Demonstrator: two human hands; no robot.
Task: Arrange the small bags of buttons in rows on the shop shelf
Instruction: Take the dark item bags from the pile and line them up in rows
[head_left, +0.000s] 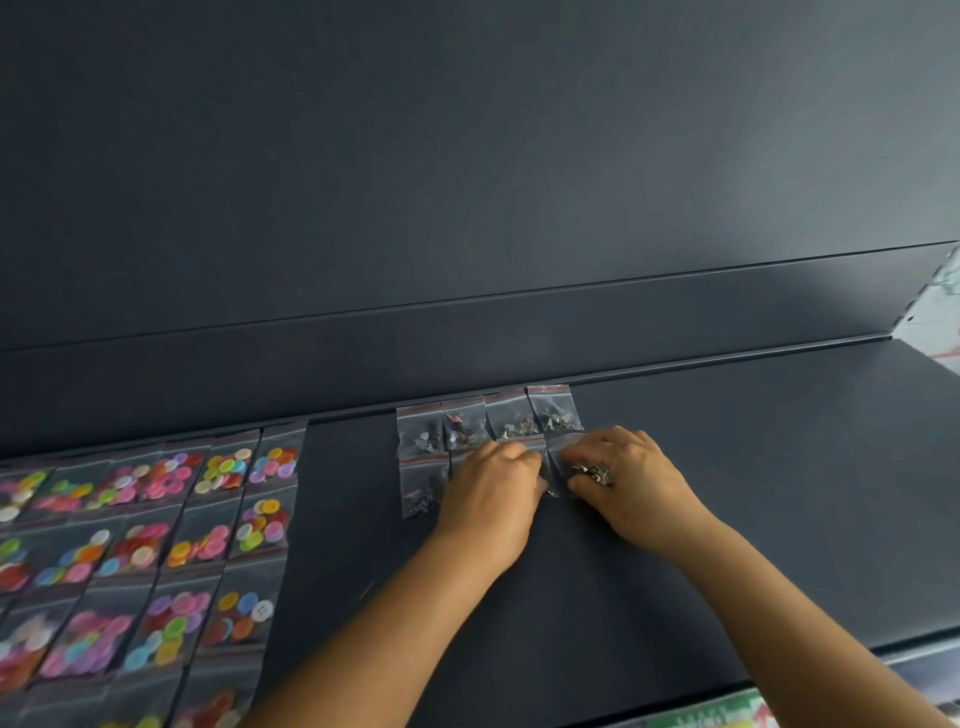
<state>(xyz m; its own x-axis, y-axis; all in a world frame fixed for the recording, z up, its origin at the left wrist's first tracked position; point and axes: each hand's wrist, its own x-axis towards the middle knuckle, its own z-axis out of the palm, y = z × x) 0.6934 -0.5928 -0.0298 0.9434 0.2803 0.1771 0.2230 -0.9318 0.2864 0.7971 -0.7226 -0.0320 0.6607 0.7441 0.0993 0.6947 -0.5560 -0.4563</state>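
Observation:
Several small clear zip bags of dark metal buttons (465, 422) lie in a row against the back lip of the dark shelf (753, 467). A second row starts below it with one bag (423, 491) at the left. My left hand (493, 488) lies over the second-row spot beside that bag, fingers curled down on a bag mostly hidden beneath it. My right hand (623, 478) pinches a bag of silver buttons (589, 472) at the right end of the second row.
Rows of clear bags of bright coloured buttons (156, 545) cover the shelf's left part. A strip of bare shelf separates them from the metal-button bags. The shelf's front edge (909, 644) runs at the lower right, the dark back panel (467, 182) rises behind.

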